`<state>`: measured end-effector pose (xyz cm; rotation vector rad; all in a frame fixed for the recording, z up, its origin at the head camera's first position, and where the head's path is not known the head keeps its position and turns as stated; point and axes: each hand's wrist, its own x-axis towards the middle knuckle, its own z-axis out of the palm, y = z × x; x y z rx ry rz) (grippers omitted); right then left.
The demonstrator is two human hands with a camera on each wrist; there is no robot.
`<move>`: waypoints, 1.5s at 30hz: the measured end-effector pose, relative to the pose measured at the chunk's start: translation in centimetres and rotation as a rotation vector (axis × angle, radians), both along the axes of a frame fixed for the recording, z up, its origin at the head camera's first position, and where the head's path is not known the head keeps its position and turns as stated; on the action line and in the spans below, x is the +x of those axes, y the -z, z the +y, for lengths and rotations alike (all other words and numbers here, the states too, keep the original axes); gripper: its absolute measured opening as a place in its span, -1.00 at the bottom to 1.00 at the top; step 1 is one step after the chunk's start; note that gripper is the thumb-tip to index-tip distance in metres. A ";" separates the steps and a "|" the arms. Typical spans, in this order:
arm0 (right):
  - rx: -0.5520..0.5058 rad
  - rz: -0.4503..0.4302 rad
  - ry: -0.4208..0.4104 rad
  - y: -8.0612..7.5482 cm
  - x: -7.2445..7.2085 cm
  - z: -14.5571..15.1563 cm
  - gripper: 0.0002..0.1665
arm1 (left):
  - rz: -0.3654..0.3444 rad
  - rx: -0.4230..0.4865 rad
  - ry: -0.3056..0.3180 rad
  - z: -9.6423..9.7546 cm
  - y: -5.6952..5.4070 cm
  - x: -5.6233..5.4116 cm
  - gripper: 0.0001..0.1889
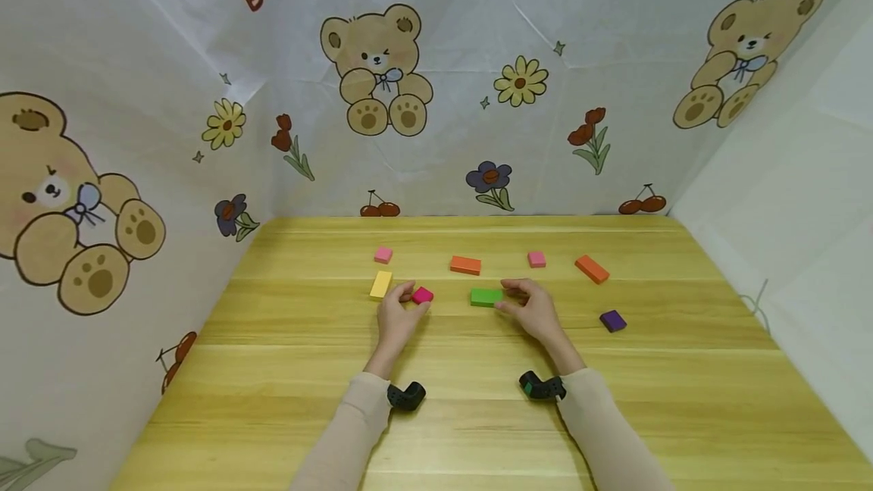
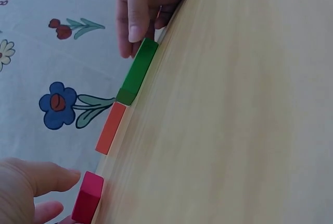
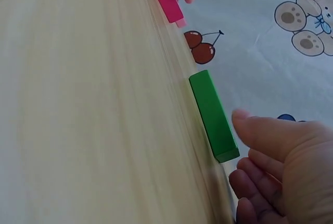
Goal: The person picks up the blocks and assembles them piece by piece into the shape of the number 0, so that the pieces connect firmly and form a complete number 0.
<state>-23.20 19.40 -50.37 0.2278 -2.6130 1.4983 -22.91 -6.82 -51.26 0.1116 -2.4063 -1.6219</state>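
Observation:
My left hand (image 1: pixel 398 318) is beside a small magenta block (image 1: pixel 423 296), thumb and fingers parted on either side of it. In the left wrist view a gap shows between a fingertip and that magenta block (image 2: pixel 88 198). At the right end of a long green block (image 1: pixel 486 298) is my right hand (image 1: pixel 535 313), its thumb and fingers spread around that end. A small gap separates the thumb from the green block (image 3: pixel 213 117) in the right wrist view. Neither hand visibly grips anything.
A yellow block (image 1: pixel 381 286) lies just left of my left hand. Farther back are two pink blocks, one at left (image 1: pixel 383 254), and an orange block (image 1: pixel 465 265). Another orange block (image 1: pixel 592 269) and a purple block (image 1: pixel 613 320) lie to the right. A bear-patterned cloth (image 1: pixel 450 157) hangs behind the table.

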 end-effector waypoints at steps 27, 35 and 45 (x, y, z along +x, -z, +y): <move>0.106 0.071 -0.023 0.4 0.1 -0.3 -0.56 | 0.061 -0.125 -0.046 0.4 0.3 0.2 -0.68; 0.138 0.095 -0.036 0.5 0.0 -0.2 -0.56 | 0.061 -0.123 -0.049 0.5 0.4 0.2 -0.68; 0.145 0.103 -0.042 0.3 0.1 -0.3 -0.61 | 0.048 -0.107 -0.049 0.3 0.4 0.2 -0.69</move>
